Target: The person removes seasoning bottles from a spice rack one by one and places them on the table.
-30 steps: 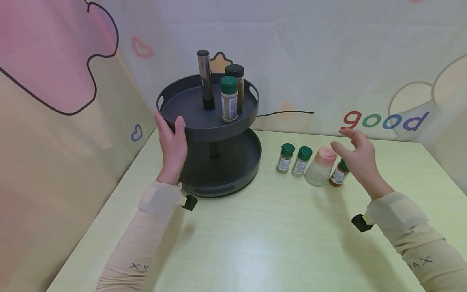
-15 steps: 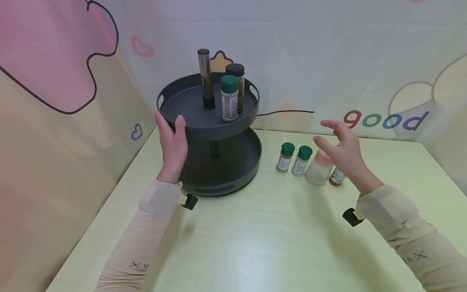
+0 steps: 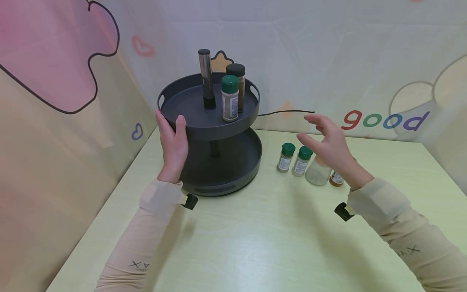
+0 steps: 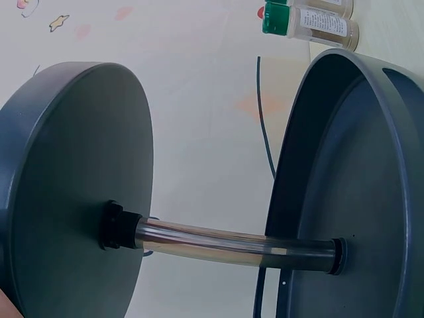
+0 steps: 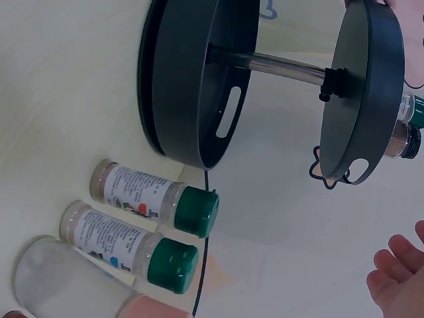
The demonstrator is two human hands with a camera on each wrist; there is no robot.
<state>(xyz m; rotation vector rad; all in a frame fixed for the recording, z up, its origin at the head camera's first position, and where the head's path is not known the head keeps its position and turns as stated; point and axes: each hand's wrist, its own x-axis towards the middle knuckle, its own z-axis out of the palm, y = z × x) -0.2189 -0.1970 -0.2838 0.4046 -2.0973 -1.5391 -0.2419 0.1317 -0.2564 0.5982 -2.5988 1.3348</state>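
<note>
A dark grey two-tier round tray [image 3: 219, 133] stands on the table, with a metal post through its middle. My left hand [image 3: 173, 148] rests against the outer wall of the upper tier at the left, fingers extended and thumb raised along the front. A spice jar with a green lid [image 3: 230, 106] and a brown-filled jar with a black lid [image 3: 241, 91] stand upright on that tier. My right hand [image 3: 330, 146] hangs in the air, thumb and fingers apart, holding nothing. Behind and below it stand two green-lidded spice jars [image 3: 284, 162] and a clear glass jar [image 3: 317, 174].
A red-brown jar with a white label [image 3: 336, 178] is mostly hidden by my right wrist. The glass jar has a pink lid [image 5: 152, 308]. The lower tier [image 3: 219, 172] sits beneath the upper one. A printed cloth wall [image 3: 310, 61] stands close behind the tray.
My right hand has moved left through the air, from over the red-brown jar to above the glass jar and nearer green-lidded jar. My left hand and the tray look unchanged.
</note>
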